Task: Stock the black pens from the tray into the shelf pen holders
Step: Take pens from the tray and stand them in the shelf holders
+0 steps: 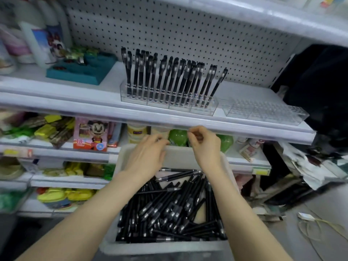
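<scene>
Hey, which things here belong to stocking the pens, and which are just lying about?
For the job: tray, loose black pens in it, filled pen holder, empty pen holder to its right.
Lying about: teal organiser, cartoon toy box, green containers, white bottles.

White shelf point(113, 81) under teal organizer point(82, 69), pen-filled holder point(165, 103) and empty holder point(263, 112)

Shelf lip point(244, 127) low over tray point(178, 157) rim

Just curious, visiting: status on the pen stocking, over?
Left hand open, right hand curled, both empty above tray. Pens heaped in tray; stocked holder beside empty holder. Nothing blocking.
</scene>
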A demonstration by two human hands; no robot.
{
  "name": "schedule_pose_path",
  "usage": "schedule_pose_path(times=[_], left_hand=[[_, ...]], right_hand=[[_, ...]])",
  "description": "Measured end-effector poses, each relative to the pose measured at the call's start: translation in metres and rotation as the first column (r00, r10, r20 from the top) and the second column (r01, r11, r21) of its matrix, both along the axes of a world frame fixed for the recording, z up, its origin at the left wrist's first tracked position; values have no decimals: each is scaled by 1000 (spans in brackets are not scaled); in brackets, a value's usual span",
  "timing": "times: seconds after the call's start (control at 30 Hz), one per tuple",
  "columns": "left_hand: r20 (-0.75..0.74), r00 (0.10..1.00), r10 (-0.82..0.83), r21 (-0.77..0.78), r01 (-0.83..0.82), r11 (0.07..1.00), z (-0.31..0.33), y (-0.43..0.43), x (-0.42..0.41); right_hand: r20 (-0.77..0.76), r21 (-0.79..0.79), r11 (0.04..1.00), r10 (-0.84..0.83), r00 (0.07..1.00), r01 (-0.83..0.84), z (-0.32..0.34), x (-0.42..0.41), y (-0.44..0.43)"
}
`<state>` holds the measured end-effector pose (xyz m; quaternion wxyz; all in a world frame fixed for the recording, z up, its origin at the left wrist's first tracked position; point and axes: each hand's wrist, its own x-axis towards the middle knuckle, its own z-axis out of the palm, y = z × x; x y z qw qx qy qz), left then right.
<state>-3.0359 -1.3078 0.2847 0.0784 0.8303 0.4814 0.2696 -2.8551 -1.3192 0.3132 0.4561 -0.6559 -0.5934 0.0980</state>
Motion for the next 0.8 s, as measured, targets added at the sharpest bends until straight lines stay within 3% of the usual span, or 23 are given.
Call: schedule_pose_path(times=[0.13,0.33,0.57,0.7,0.8], left_hand=[[-101,995,-19,-155,3,988,-35,-16,-2],[-278,960,-19,-241,-51,969,-45,-13,-2],[-418,908,-37,-314,-106,943,-53,-11,-4],[-421,906,-43,-307,-98,946,-54,-11,-4],[-410,911,-44,-305,-92,948,-48,-11,-5]], right_hand=[[39,-245,962,136,990,-123,-41,-5,-22],[300,-546,817,397,867,-186,-78,-4,-21],[431,-607,779,491,757,-160,-86,0,-13],[411,-560,816,422,808,-142,-74,5,-16],[290,-510,836,392,873,-206,-53,9,-14]])
